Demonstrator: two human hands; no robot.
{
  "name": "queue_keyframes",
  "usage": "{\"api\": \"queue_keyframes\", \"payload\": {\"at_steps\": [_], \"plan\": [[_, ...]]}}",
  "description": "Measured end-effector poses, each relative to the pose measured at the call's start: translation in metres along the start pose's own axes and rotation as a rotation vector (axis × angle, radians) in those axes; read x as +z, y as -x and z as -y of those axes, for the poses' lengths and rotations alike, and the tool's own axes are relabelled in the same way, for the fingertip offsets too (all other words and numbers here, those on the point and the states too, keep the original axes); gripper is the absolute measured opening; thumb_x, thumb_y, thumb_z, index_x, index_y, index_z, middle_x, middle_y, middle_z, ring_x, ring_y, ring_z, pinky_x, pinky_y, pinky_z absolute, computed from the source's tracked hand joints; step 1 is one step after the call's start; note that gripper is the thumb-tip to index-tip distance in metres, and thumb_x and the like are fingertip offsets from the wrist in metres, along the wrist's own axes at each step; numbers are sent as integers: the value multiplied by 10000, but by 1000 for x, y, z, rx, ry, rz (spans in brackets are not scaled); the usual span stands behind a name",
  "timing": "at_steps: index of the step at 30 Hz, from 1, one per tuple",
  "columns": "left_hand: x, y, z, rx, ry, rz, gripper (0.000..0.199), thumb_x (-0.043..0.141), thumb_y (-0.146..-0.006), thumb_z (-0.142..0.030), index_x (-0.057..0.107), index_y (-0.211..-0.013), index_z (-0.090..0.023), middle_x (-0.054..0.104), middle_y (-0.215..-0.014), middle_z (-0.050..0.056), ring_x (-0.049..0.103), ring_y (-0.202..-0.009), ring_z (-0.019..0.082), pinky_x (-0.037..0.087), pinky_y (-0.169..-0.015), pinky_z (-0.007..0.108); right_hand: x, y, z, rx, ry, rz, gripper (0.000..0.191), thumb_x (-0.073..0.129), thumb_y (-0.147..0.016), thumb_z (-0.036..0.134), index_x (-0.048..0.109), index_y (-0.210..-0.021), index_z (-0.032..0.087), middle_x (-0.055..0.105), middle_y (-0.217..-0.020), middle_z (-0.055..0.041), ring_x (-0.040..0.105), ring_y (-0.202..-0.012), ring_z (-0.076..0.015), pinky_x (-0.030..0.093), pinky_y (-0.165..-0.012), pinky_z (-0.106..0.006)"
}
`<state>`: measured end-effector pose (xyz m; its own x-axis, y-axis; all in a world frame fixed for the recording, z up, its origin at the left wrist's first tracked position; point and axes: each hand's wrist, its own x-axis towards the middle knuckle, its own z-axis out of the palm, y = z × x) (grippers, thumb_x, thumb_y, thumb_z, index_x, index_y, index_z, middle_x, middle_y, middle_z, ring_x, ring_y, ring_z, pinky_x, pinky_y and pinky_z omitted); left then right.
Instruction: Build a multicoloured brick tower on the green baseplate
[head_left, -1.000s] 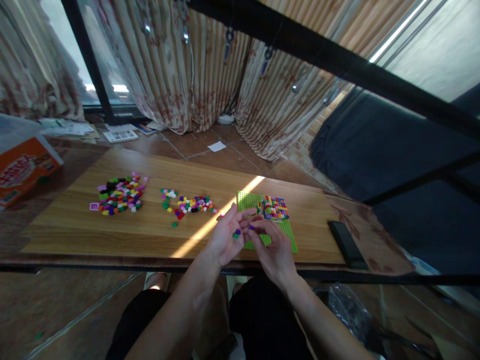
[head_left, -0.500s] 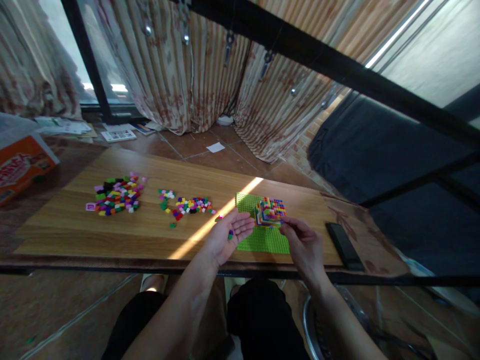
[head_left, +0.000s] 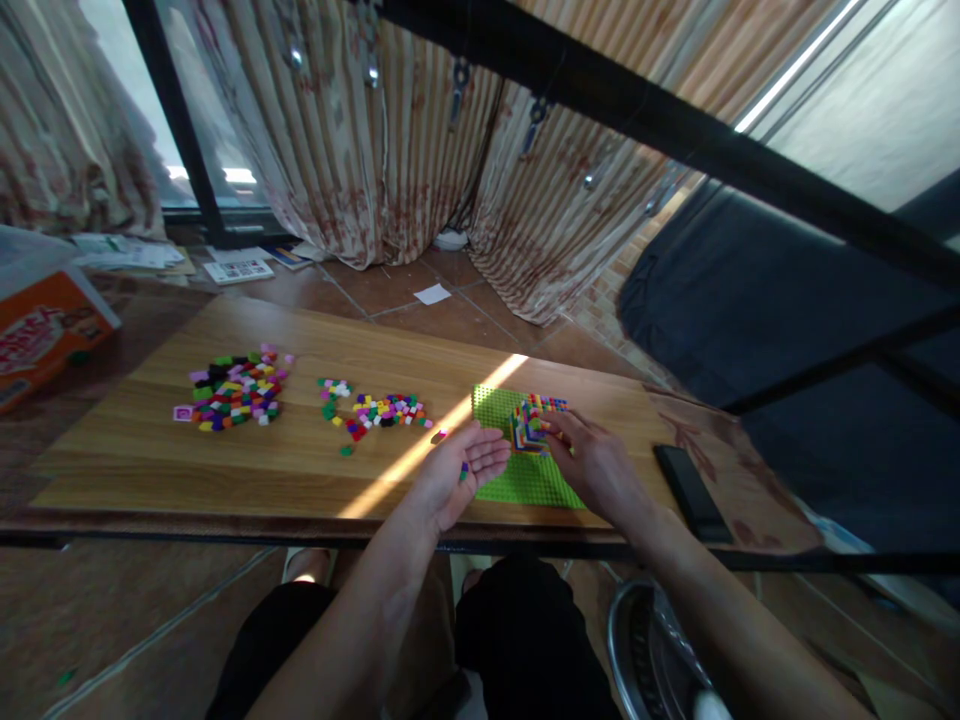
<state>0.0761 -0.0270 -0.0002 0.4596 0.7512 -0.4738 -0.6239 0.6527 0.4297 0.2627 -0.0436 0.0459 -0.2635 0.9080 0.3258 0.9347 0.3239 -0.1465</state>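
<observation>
My left hand point(head_left: 469, 465) is held palm up beside the green baseplate point(head_left: 517, 485), its fingers stretched out. A few small toy bricks point(head_left: 464, 471) rest in that palm, partly hidden by the thumb side. A block of stacked multicoloured bricks point(head_left: 523, 430) stands on the baseplate. My right hand point(head_left: 596, 455) reaches over this stack from the right with thumb and forefinger pinched at its top. A small brick seems to be at those fingertips, though its outline is hard to make out. The hand covers the right part of the stack.
A mixed brick pile point(head_left: 238, 390) lies left on the wooden board point(head_left: 300, 480), with a smaller pile point(head_left: 390, 410) nearer the middle. A dark phone-like object point(head_left: 690, 492) lies right. An orange-labelled container point(head_left: 49, 335) stands far left. A black bar point(head_left: 637, 115) crosses above.
My right hand has moved left and slightly up, from the stack's right edge to over its top. The left hand has stayed nearly still, palm up.
</observation>
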Motion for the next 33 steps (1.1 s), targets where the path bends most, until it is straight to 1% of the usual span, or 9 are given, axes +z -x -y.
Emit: {"api": "queue_keyframes", "payload": {"at_steps": [3,7,11,15,18,22,27,33], "plan": [[0,0,0,-1,-6,6,301,475,-922,-290,682,-870,-76,720,-849,147,685,-778,163,543,-787,281,-3,-7,-4,-55,79,67,279,468,-867,136,608,-1102,188,702,-975,-80,666,-811,-190,511,-719,-314],[0,0,0,-1,-23,8,316,462,-927,-299,681,-888,-75,723,-873,161,689,-794,167,540,-802,287,-7,-16,-5,-148,127,144,315,469,-850,108,590,-1130,186,711,-947,-78,666,-848,-206,508,-743,-322],[0,1,-1,-1,-32,0,313,461,-927,-295,680,-907,-71,725,-888,168,693,-831,179,541,-802,289,-7,-22,-5,-186,100,162,329,460,-861,119,585,-1154,203,713,-954,-75,665,-876,-217,508,-759,-335],[0,1,-1,-3,-28,6,295,467,-922,-276,682,-900,-75,727,-888,166,694,-834,178,542,-803,285,-3,-19,-7,-185,82,101,324,453,-879,134,593,-1162,206,718,-965,-76,660,-885,-214,512,-783,-347],[0,1,-1,-5,-17,14,278,476,-916,-258,681,-888,-74,727,-879,164,696,-821,175,544,-799,281,2,-10,-9,-172,115,19,309,461,-896,155,604,-1166,199,723,-959,-80,655,-875,-214,516,-786,-351],[-1,0,-1,0,2,20,267,485,-916,-261,681,-888,-82,728,-863,153,696,-820,174,548,-804,288,10,6,-11,-161,123,-80,321,459,-920,203,606,-1205,220,727,-989,-74,643,-878,-215,508,-814,-359],[0,1,0,2,-5,10,287,479,-921,-276,682,-875,-78,726,-845,150,692,-787,167,550,-781,281,18,17,-11,-156,122,-152,339,466,-926,211,593,-1240,214,729,-985,-69,637,-855,-202,485,-822,-348],[1,3,0,10,-14,-1,309,479,-923,-297,679,-867,-68,721,-848,159,690,-791,172,543,-788,282,26,18,-12,-126,115,-193,322,462,-929,206,613,-1212,204,732,-959,-71,639,-837,-200,476,-808,-348]]}}
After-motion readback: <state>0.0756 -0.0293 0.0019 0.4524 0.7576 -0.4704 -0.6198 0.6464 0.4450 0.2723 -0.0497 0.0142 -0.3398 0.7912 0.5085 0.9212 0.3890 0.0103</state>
